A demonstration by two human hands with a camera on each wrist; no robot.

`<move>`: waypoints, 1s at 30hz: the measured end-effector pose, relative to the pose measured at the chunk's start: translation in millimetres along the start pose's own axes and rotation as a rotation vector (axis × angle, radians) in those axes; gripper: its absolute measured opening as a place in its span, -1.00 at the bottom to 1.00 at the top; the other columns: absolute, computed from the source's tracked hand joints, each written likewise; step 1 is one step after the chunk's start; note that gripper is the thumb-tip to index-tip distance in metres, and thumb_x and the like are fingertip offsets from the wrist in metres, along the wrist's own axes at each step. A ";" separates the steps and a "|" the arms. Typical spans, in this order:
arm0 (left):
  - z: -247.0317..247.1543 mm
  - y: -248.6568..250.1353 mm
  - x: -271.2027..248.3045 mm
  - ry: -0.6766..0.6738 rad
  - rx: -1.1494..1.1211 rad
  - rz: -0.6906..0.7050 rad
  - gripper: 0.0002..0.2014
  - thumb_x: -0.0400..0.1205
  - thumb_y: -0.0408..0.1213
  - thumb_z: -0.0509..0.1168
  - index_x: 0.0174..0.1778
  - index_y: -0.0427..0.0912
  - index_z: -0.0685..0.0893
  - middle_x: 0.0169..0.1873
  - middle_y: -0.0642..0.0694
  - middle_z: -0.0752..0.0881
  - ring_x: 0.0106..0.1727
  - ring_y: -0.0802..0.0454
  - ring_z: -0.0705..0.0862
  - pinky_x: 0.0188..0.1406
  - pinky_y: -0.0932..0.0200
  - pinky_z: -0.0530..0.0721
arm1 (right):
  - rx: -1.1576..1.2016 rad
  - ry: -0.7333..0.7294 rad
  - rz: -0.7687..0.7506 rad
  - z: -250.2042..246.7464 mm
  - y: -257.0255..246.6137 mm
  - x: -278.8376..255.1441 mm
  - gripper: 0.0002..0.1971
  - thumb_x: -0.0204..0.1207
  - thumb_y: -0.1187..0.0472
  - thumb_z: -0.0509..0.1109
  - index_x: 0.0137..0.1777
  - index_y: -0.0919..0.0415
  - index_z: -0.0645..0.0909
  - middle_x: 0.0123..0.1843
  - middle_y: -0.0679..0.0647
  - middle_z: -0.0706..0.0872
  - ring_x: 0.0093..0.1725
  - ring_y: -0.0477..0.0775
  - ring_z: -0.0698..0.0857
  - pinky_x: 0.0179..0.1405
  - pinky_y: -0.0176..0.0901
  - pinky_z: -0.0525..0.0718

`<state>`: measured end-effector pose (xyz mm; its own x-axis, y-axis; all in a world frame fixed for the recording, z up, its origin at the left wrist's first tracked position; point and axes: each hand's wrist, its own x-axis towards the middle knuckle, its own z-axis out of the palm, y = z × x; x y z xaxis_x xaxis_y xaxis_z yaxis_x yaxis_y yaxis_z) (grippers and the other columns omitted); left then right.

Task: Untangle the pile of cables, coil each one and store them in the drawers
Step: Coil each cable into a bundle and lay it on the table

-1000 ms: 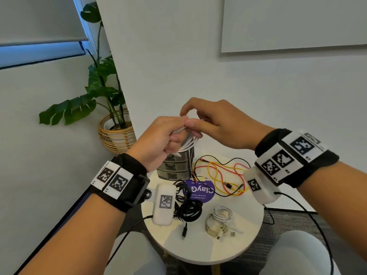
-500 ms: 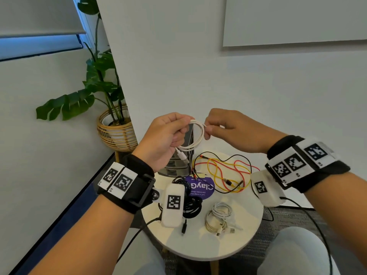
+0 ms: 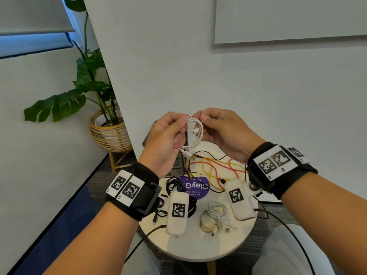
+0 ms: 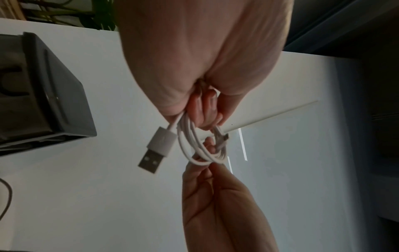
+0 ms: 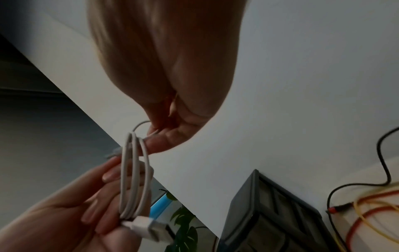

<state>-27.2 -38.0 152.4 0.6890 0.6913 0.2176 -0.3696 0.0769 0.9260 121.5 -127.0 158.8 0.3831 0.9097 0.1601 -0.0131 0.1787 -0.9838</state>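
My left hand (image 3: pixel 165 139) curls its fingers round the white cable (image 3: pixel 195 133), bunching roughly three loops above the table (image 3: pixel 198 247) so they can't spring apart, while my right hand (image 3: pixel 220 132) pinches the top strand, I'd say to tuck the end. Below I count one black bundle (image 3: pixel 178 185), one white coil (image 3: pixel 213 217), a red-yellow-black tangle (image 3: pixel 216 169) and one drawer unit (image 5: pixel 272 220).

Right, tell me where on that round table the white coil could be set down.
Bare room on the round table lies along its near edge, in front of the white cable bundle. It is crowded at the back, with the drawer unit, the red and yellow wires and the black cable. Both hands hold the white coil.
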 end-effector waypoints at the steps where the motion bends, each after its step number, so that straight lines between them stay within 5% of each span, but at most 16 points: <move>1: 0.1 0.0 0.3 0.014 0.008 0.012 -0.85 0.81 -0.45 0.17 0.00 -0.27 0.64 -0.38 -0.07 0.48 -0.51 0.18 0.29 -0.50 0.31 0.23 | 0.064 -0.026 0.041 0.9 1.9 -1.1 -0.76 0.78 0.27 0.23 0.18 0.29 0.73 0.07 0.30 0.67 0.02 0.20 0.61 0.10 0.05 0.65; 5: 4.1 0.4 0.9 0.071 0.114 0.084 -0.88 0.81 -0.46 0.18 0.03 -0.29 0.62 -0.47 0.00 0.53 -0.55 0.22 0.36 -0.53 0.37 0.34 | 0.369 -0.135 0.196 10.7 3.5 -7.2 -0.74 0.65 0.19 0.27 0.27 0.17 0.66 -0.08 0.05 0.64 -0.13 -0.04 0.57 -0.13 -0.11 0.46; 10: 9.8 -3.8 0.3 0.077 0.211 0.130 -0.89 0.81 -0.47 0.19 0.04 -0.31 0.62 -0.26 -0.11 0.74 -0.45 0.26 0.60 -0.45 0.42 0.52 | 0.032 0.006 0.218 23.8 1.0 -4.0 -0.89 0.57 0.27 0.40 0.03 0.09 0.57 -0.40 -0.09 0.47 -0.33 -0.11 0.45 -0.15 -0.03 0.36; 15: 9.5 -10.4 1.6 0.101 0.266 0.161 -0.89 0.81 -0.42 0.22 0.09 -0.28 0.66 -0.11 -0.39 0.77 -0.18 -0.03 0.72 -0.21 0.17 0.69 | -0.102 -0.006 0.263 20.0 -4.6 -1.8 -0.86 0.47 0.32 0.46 -0.10 0.08 0.59 -0.26 -0.01 0.61 -0.14 -0.02 0.57 -0.04 0.02 0.46; 19: 9.8 -11.1 1.8 0.138 0.224 0.158 -0.86 0.82 -0.45 0.18 0.16 -0.37 0.63 -0.43 0.11 0.71 -0.41 0.24 0.59 -0.38 0.36 0.56 | -0.147 -0.023 0.289 19.7 -5.6 -2.6 -0.74 0.45 0.44 0.37 -0.28 0.03 0.53 -0.22 0.01 0.63 -0.06 0.05 0.59 -0.15 -0.06 0.49; 22: 11.0 -10.3 1.0 0.149 0.223 0.166 -0.87 0.82 -0.43 0.19 0.13 -0.32 0.64 -0.48 0.11 0.61 -0.47 0.18 0.43 -0.44 0.30 0.41 | 0.027 -0.034 0.275 18.3 -4.3 -4.1 -0.78 0.51 0.36 0.35 -0.30 0.05 0.56 -0.19 0.04 0.62 -0.11 0.02 0.57 -0.25 -0.12 0.46; 26: 15.0 -6.2 -2.8 0.142 0.170 0.164 -0.87 0.82 -0.46 0.16 0.12 -0.31 0.62 -0.41 0.00 0.57 -0.52 0.24 0.44 -0.46 0.36 0.43 | 0.108 -0.063 0.198 22.1 -0.5 -4.9 -0.85 0.54 0.35 0.37 0.02 0.11 0.60 -0.18 -0.01 0.61 -0.19 -0.04 0.56 -0.22 -0.10 0.44; 30: 12.4 -8.7 -4.6 0.175 0.090 0.162 -0.84 0.83 -0.46 0.13 0.19 -0.30 0.63 -0.36 -0.03 0.54 -0.52 0.26 0.45 -0.46 0.39 0.47 | -0.352 -0.011 -0.008 23.3 -2.8 -7.1 -0.77 0.56 0.36 0.45 0.15 0.10 0.64 -0.15 -0.05 0.70 -0.17 -0.07 0.64 -0.22 -0.19 0.55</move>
<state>-19.4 -50.8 147.1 0.5038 0.8039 0.3160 -0.4039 -0.1041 0.9088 97.3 -125.3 162.3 0.3718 0.9133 0.1665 0.3098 0.0470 -0.9496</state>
